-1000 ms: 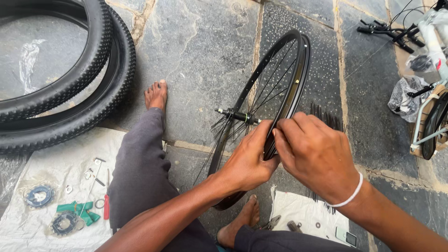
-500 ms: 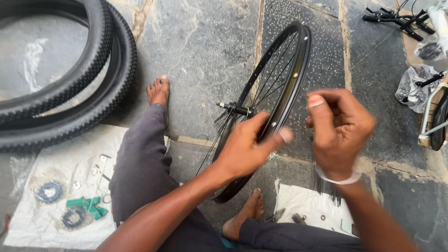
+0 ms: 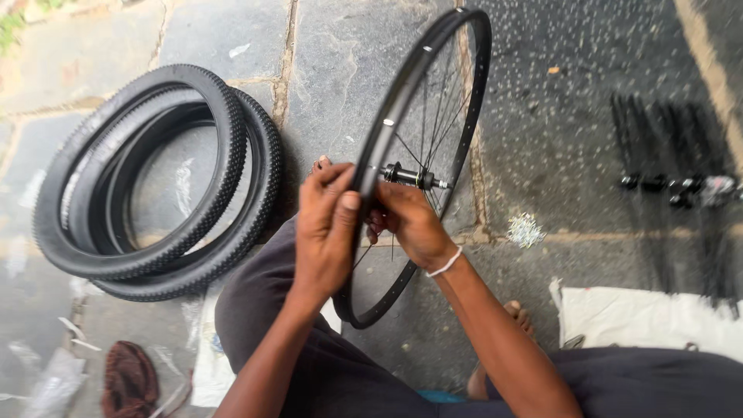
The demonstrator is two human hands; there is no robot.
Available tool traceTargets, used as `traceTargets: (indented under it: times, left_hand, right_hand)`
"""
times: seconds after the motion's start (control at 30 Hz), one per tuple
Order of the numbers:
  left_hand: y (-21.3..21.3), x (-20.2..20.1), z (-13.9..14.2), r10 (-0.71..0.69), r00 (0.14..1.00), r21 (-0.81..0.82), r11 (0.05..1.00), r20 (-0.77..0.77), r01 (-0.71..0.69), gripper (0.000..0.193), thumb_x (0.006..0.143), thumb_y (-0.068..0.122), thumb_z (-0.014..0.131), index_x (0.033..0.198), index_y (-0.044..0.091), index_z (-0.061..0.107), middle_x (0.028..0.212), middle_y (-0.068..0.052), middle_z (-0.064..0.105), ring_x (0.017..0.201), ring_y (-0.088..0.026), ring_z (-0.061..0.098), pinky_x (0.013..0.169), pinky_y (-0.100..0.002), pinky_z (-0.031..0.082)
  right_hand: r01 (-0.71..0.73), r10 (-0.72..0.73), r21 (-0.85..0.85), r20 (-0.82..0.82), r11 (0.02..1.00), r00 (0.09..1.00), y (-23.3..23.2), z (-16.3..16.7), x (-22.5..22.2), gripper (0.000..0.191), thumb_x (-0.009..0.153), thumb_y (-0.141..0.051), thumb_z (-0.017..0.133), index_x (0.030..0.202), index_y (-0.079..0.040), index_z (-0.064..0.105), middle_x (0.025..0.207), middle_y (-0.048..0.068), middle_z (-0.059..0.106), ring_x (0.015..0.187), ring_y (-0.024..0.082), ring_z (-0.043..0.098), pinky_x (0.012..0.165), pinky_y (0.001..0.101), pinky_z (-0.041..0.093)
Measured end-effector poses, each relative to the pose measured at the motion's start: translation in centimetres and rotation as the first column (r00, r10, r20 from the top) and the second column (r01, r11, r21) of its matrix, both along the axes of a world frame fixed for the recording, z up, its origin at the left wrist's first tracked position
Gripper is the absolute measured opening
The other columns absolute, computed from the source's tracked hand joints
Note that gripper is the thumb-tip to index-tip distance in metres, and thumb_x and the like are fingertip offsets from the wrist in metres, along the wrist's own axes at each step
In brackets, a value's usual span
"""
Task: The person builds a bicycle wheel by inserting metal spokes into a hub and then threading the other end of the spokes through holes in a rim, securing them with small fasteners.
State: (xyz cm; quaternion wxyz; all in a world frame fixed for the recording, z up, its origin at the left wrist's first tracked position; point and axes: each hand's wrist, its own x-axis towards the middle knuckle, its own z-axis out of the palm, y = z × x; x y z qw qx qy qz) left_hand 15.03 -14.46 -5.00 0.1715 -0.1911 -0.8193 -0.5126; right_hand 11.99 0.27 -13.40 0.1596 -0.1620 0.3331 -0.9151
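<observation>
A black bicycle rim (image 3: 464,70) with thin spokes and a silver hub (image 3: 410,176) stands upright on edge in front of my lap. My left hand (image 3: 325,228) wraps around the near side of the rim, thumb on top. My right hand (image 3: 410,220), with a white band at the wrist, lies against the spokes just below the hub. Its fingers are curled around a spoke close to the left hand. The fingertips are partly hidden behind the rim and the left hand.
Two black knobby tyres (image 3: 155,182) lie stacked on the stone paving at the left. A blurred bundle of loose black spokes (image 3: 665,182) lies at the right, with a small pile of silver nipples (image 3: 526,229) nearer. White cloths (image 3: 642,317) flank my legs.
The wheel has come closer and stands more upright. My left hand shifted up onto the rim. My right hand dropped from open air onto the spokes under the hub.
</observation>
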Motion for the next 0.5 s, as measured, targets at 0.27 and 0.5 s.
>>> traceTargets:
  times: [0.27,0.5]
  left_hand:
    - [-1.6,-0.4,-0.5,-0.071,0.994,0.066,0.996,0.088,0.065,0.046,0.113,0.037,0.049,0.141,0.004,0.063,0.141,-0.014,0.054,0.131,-0.024,0.053,0.113,-0.036,0.043]
    - [-1.7,-0.4,-0.5,-0.059,0.998,0.018,0.998,0.020,0.059,0.045,0.114,0.036,0.050,0.139,0.002,0.064,0.140,-0.013,0.056,0.132,-0.023,0.054,0.115,-0.035,0.044]
  right_hand:
    - [0.025,-0.021,0.053,-0.063,0.998,0.998,-1.1,2.0,0.1,0.034,0.101,-0.030,0.061,0.120,-0.003,0.069,0.090,0.002,0.067,0.077,0.013,0.063,0.070,0.0272,0.054]
    - [0.005,-0.005,-0.067,-0.002,0.998,1.000,-1.5,2.1,0.0,0.034,0.087,-0.008,0.064,0.121,-0.005,0.063,0.095,0.000,0.068,0.082,0.011,0.064,0.070,0.0273,0.055]
